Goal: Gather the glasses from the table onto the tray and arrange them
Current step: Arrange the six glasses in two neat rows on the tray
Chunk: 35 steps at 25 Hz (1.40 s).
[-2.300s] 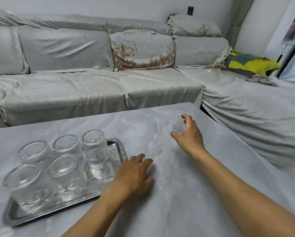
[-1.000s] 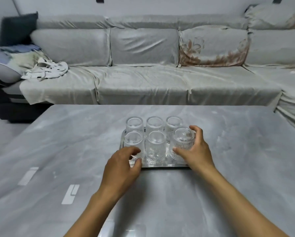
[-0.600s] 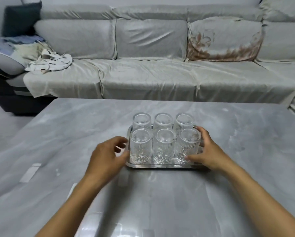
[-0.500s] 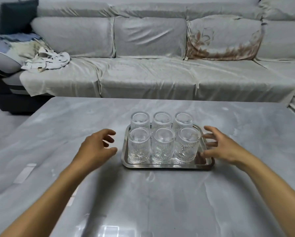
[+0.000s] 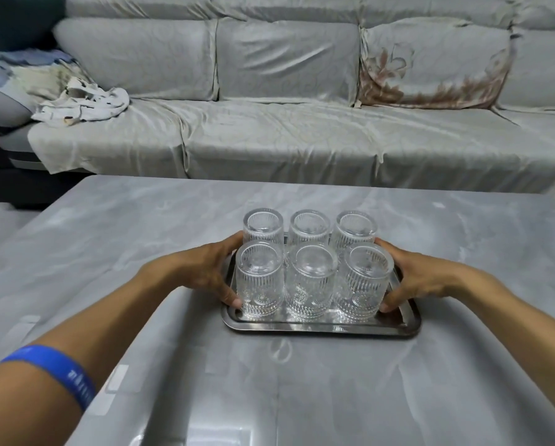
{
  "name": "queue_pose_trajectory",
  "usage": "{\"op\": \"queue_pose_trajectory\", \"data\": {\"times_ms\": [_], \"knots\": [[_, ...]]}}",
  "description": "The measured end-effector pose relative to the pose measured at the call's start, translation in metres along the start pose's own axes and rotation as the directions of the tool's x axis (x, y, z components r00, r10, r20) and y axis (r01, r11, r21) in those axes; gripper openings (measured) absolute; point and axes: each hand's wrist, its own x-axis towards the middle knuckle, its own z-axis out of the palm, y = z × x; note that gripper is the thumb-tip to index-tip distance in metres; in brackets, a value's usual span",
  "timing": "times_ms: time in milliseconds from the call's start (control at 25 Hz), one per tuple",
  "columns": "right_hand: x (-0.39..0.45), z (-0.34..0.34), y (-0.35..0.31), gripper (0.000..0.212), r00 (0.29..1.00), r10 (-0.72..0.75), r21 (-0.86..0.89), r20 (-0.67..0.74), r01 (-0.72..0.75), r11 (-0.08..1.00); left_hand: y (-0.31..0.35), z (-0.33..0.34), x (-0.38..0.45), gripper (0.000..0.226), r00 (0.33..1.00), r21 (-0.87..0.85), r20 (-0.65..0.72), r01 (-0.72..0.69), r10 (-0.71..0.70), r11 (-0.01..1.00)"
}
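From where I watch, my left hand [image 5: 205, 272] has come back in from half a second ago, when it hung clear of the tray [image 5: 321, 326] with fingers spread; now it cups the near-left glass [image 5: 260, 281], thumb low by the base, so that grip is closed against the glass, pressing more than lifting, I'd judge. Moving across, all six glasses [image 5: 311, 281] stand on the tray in two rows of three, apparently mouth down and packed nearly touching, and the tray sits mid-worktop [image 5: 109, 239] with no stray glass anywhere I can see. On the far side my right hand [image 5: 421, 278] has closed in the same way on the near-right glass [image 5: 368, 281], fingers round its outer wall and thumb down near the tray's rim; whether the fingertips also touch the back-row glass is hard to tell through the clear ribbing. Both hands returning inward suggests a final squeeze to tighten the block, so gathering looks done and only squaring the rows remains.
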Motion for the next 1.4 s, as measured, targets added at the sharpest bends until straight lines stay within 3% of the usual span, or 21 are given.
{"op": "queue_pose_trajectory", "data": {"times_ms": [160, 320, 400, 440, 480, 520, 600, 680, 920, 1000, 1080, 1160, 1240, 1280, 1360, 1400], "knots": [[0.0, 0.001, 0.001, 0.123, 0.999, -0.024, -0.019, -0.02, 0.024, 1.0, -0.005, -0.001, 0.001, 0.112, 0.999, -0.027, -0.013, -0.044, 0.044, 0.999], [-0.015, -0.01, -0.012, 0.118, 0.998, 0.063, -0.203, 0.002, -0.062, 0.977, 0.004, -0.01, -0.006, 0.115, 1.0, 0.08, 0.001, -0.004, 0.004, 0.997], [-0.03, -0.029, -0.027, 0.094, 0.974, 0.02, -0.233, -0.227, -0.074, 0.97, 0.014, -0.028, -0.018, 0.094, 0.982, 0.098, -0.186, 0.043, -0.024, 0.994], [-0.035, -0.036, -0.04, 0.077, 0.926, -0.081, -0.201, -0.369, 0.006, 0.98, 0.022, -0.037, -0.022, 0.075, 0.946, 0.046, -0.324, 0.003, 0.012, 0.999], [-0.034, -0.037, -0.056, 0.065, 0.878, -0.169, -0.172, -0.448, 0.101, 0.98, 0.031, -0.044, -0.025, 0.058, 0.9, 0.003, -0.433, -0.062, 0.057, 0.998], [-0.029, -0.033, -0.073, 0.061, 0.867, -0.229, -0.178, -0.442, 0.165, 0.97, 0.042, -0.046, -0.025, 0.048, 0.875, 0.01, -0.475, -0.106, 0.098, 0.994], [-0.01, -0.009, -0.102, 0.066, 0.904, -0.29, -0.334, -0.314, 0.18, 0.925, 0.063, -0.04, -0.02, 0.048, 0.901, 0.175, -0.396, -0.113, 0.175, 0.978], [0.007, 0.013, -0.115, 0.069, 0.934, -0.255, -0.457, -0.252, 0.117, 0.882, 0.073, -0.026, -0.012, 0.055, 0.941, 0.323, -0.291, -0.072, 0.171, 0.944], [0.017, 0.018, -0.111, 0.057, 0.915, -0.26, -0.384, -0.308, 0.13, 0.914, 0.074, -0.021, -0.009, 0.047, 0.925, 0.308, -0.351, -0.03, 0.143, 0.951], [0.007, 0.01, -0.105, 0.055, 0.905, -0.24, -0.247, -0.351, 0.157, 0.956, 0.075, -0.016, -0.016, 0.047, 0.915, 0.299, -0.371, -0.045, 0.16, 0.953], [-0.007, -0.003, -0.09, 0.05, 0.885, -0.199, -0.116, -0.421, 0.165, 0.979, 0.069, -0.01, -0.024, 0.043, 0.902, 0.247, -0.405, -0.051, 0.151, 0.968], [-0.015, -0.008, -0.074, 0.046, 0.902, -0.155, -0.13, -0.404, 0.111, 0.985, 0.067, -0.005, -0.028, 0.036, 0.877, 0.129, -0.459, -0.092, 0.142, 0.987], [-0.015, -0.005, -0.068, 0.04, 0.912, -0.181, -0.168, -0.369, 0.127, 0.978, 0.069, 0.005, -0.03, 0.027, 0.783, -0.131, -0.618, -0.195, 0.073, 0.972], [-0.016, -0.002, -0.066, 0.038, 0.891, -0.206, -0.153, -0.405, 0.156, 0.976, 0.071, 0.013, -0.032, 0.024, 0.708, -0.284, -0.705, -0.244, -0.03, 0.927], [-0.025, 0.009, -0.054, 0.031, 0.756, -0.134, -0.005, -0.64, 0.171, 0.985, 0.062, 0.03, -0.043, 0.027, 0.6, -0.492, -0.751, -0.23, -0.275, 0.84], [-0.033, 0.015, -0.041, 0.027, 0.651, 0.003, 0.111, -0.759, 0.124, 0.986, 0.052, 0.039, -0.052, 0.032, 0.602, -0.531, -0.714, -0.132, -0.357, 0.837]]}}
